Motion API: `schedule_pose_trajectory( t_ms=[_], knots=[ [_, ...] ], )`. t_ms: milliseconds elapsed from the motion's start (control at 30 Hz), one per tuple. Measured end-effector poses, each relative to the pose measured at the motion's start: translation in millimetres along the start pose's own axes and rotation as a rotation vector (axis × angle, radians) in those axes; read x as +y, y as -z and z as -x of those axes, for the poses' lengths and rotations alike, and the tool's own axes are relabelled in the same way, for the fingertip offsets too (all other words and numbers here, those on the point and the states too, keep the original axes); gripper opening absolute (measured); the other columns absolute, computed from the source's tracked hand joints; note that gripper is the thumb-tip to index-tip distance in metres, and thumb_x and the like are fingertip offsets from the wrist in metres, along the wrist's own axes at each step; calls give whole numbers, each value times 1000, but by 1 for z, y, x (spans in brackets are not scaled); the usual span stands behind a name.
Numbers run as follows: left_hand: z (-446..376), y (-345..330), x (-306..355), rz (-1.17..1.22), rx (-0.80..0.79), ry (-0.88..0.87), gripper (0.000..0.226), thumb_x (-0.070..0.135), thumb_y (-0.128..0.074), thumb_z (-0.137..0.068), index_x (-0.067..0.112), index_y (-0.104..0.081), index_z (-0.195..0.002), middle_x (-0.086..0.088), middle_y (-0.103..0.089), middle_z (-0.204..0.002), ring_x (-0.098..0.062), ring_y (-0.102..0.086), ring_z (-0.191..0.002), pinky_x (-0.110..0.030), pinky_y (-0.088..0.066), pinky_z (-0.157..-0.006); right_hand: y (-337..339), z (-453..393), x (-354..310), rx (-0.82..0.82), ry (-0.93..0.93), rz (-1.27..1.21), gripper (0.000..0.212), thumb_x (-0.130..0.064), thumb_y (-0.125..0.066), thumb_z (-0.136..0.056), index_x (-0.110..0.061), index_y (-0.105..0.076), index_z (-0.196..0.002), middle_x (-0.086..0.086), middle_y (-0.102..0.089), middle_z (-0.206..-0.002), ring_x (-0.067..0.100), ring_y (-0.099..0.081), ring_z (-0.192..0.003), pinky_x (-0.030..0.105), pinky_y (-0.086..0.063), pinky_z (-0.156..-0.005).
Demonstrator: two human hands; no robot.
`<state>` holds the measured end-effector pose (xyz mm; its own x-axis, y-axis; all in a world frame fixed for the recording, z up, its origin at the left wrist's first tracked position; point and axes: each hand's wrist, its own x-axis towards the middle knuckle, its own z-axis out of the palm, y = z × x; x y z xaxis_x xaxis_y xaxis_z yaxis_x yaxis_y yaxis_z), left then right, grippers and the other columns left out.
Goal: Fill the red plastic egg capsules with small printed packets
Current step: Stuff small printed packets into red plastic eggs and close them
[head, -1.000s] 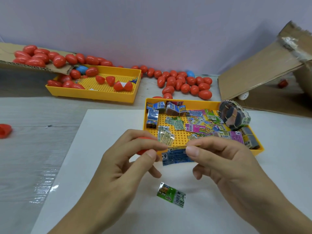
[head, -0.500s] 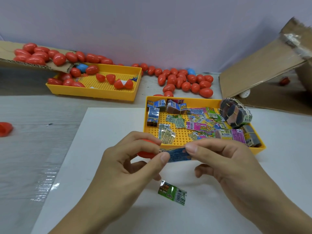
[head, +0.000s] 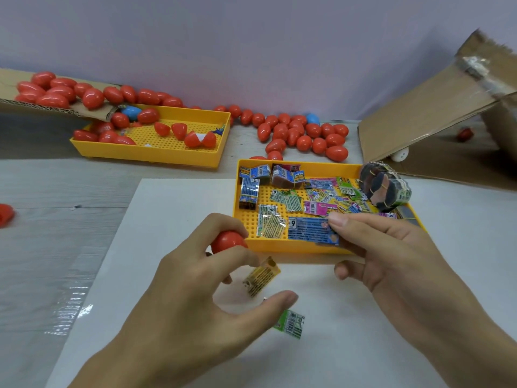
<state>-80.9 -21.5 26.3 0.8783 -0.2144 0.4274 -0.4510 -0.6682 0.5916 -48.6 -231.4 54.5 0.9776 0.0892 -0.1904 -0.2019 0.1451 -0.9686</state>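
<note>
A red egg capsule (head: pixel 228 242) sits in the left hand (head: pixel 193 287) above a tilted yellow packet (head: pixel 261 277), a flat blue printed packet (head: pixel 312 231) is pinched by the right hand (head: pixel 391 256), and a green packet (head: pixel 291 327) lies on the white sheet (head: pixel 167 208).

Two blue eggs (head: pixel 131 112), tilted cardboard flap (head: pixel 425 113), white sheet (head: pixel 167 208).

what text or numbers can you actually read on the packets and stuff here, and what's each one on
"6" on the blue packet held by the right hand, in a white corner box.
"6" on a green packet in the near yellow tray.
"6" on the blue packet stack at the tray's left.
Other print on the packets, the yellow packet by the left hand and the green packet on the sheet: too blurred to read.
</note>
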Motion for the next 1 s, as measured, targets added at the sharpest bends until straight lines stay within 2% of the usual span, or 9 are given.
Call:
schedule_pose_trajectory(
  t_ms=[67, 133, 267, 400, 567, 667, 800, 900, 1000],
  knots=[
    [-1, 0, 2, -4, 53, -6, 36, 68, -69, -72, 35, -70, -84, 14, -53, -109, -2, -58, -77, -7, -45, -69, -1, 2, 0, -37, -38, -37, 30, -31, -74, -59, -6, -78, -74, 15, -72, -83, 16, -59, -66, 22, -44, -43],
    [-1, -3, 2, 5, 139, -42, 35, 58, -75, -74, 28, -72, -92, 7, -54, -113, -4, -60, -82, -7, -46, -72, -2, 4, 1, -86, -82, -70, 27, -29, -74, -61, -7, -78, -75, 16, -73, -90, 15, -63, -72, 23, -44, -43],
    [2, -11, 3, -181, 291, -212, 38, 36, -82, -79, 12, -74, -107, -11, -54, -121, -19, -56, -110, -20, -50, -89, -5, 7, 6, -154, -144, -94, 31, -29, -75, -61, -4, -78, -79, 16, -73, -92, 12, -64, -73, 23, -46, -45],
    [6, -17, 1, -236, 263, -302, 23, 25, -75, -88, 7, -76, -102, -12, -51, -124, -25, -56, -111, -30, -51, -83, -9, 8, 12, -258, -290, -201, 20, -20, -86, -69, -8, -79, -83, 11, -75, -94, 13, -69, -80, 24, -51, -53],
    [4, -17, 0, -125, 233, -228, 24, 27, -70, -88, 10, -77, -103, -7, -52, -121, -22, -57, -109, -26, -54, -80, -7, 6, 15, -277, -395, -344, 50, -28, -95, -47, -7, -79, -90, 14, -74, -109, 19, -72, -93, 25, -54, -56],
    [2, -16, 0, -132, 227, -223, 30, 32, -70, -86, 10, -77, -105, -8, -52, -121, -20, -56, -111, -25, -54, -82, -7, 5, 17, -271, -464, -413, 53, -23, -98, -40, -8, -79, -87, 14, -74, -106, 20, -73, -91, 26, -53, -55],
    [-1, -12, 2, -158, 223, -229, 35, 35, -73, -82, 10, -76, -105, -13, -58, -116, -17, -54, -109, -17, -50, -89, -7, 5, 18, -245, -566, -501, 43, -16, -90, -51, -6, -79, -92, 12, -74, -101, 20, -73, -81, 28, -51, -51],
    [-3, -6, 3, 1, 225, -130, 43, 46, -78, -73, 21, -71, -108, -6, -57, -119, -12, -60, -99, -13, -50, -82, -6, 5, 16, -212, -573, -520, 44, -14, -90, -48, -5, -79, -90, 13, -73, -95, 21, -72, -77, 27, -49, -49],
    [-4, -7, 6, 372, 218, 47, 39, 51, -83, -64, 28, -76, -96, 0, -59, -114, -23, -64, -92, -25, -55, -69, -7, 6, 15, -192, -549, -551, 61, -13, -98, -36, -4, -77, -93, 11, -72, -89, 21, -72, -73, 27, -49, -48]
  ],
)
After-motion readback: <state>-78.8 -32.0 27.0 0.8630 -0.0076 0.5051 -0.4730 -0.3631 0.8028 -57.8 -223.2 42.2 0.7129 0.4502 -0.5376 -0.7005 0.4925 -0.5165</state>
